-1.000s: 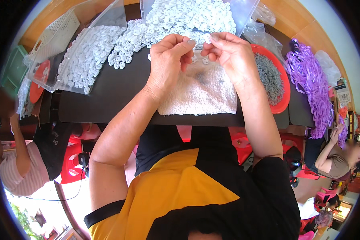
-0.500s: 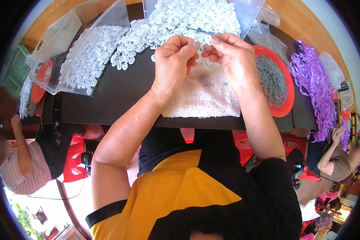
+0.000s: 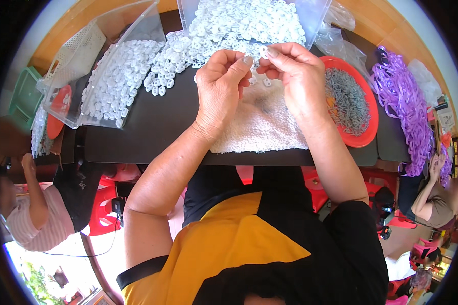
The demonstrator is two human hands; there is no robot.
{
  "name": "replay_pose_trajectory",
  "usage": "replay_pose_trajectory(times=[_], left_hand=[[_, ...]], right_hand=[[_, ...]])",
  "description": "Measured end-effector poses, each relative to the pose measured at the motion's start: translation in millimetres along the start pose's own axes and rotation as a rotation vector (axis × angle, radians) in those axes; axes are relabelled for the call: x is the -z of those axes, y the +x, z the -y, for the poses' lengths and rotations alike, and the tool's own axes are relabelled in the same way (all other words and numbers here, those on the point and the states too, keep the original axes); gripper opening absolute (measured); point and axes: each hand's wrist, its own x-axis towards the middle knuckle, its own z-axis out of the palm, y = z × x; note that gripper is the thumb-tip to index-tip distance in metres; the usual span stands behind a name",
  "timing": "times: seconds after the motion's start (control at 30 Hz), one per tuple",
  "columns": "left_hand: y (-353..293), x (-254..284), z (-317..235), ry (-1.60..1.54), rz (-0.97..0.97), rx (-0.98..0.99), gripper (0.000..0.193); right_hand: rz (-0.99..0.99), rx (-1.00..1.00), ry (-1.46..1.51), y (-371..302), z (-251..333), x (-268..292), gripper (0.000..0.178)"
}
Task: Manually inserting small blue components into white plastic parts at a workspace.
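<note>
My right hand [image 3: 301, 76] pinches a small white oval plastic piece [image 3: 263, 52] between thumb and forefinger, its hole showing. Close beside it, my left hand [image 3: 218, 84] has thumb and forefinger pressed together; what lies in that pinch is too small to make out. Both hands hover over a white towel [image 3: 269, 127], where a few loose white pieces lie under the fingers. Beyond them spreads a heap of like white pieces [image 3: 216, 48]. Right of my right wrist, a red plate [image 3: 370, 114] holds a mass of thin grey bits [image 3: 348, 101].
A clear bin [image 3: 66, 114] of white pieces lies tipped at the left, and another clear bin [image 3: 316, 30] stands at the back. Purple ribbons [image 3: 404, 112] hang over the table's right edge. Other people sit left [image 3: 40, 208] and right [image 3: 432, 203].
The white piece in my right hand has turned, so its hole shows more plainly. My hands stay close together, almost in place. The whole view has shifted slightly.
</note>
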Motion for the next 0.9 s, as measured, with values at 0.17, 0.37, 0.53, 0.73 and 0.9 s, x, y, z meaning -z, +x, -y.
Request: replay_pose_trajectory(times=[0.17,0.37,0.53,0.73,0.9], left_hand=[[0,0,1,0.011,0.002,-0.006,0.014],[-2,-1,4,-0.006,0.010,-0.024,0.013],[-2,-1,2,0.001,0.004,-0.010,0.013],[-1,0,-1,-0.026,0.033,0.013,0.012],[1,1,-2,-0.097,0.142,-0.034,0.012]], right_hand=[[0.021,-0.004,0.002,-2,1,-3,0.012],[0.034,0.007,-0.030,-5,-5,-6,0.011],[0.059,0.002,-0.035,-5,-5,-6,0.011],[0.072,-0.008,-0.093,-3,-1,-1,0.014],[0.124,-0.083,-0.034,2,4,9,0.015]])
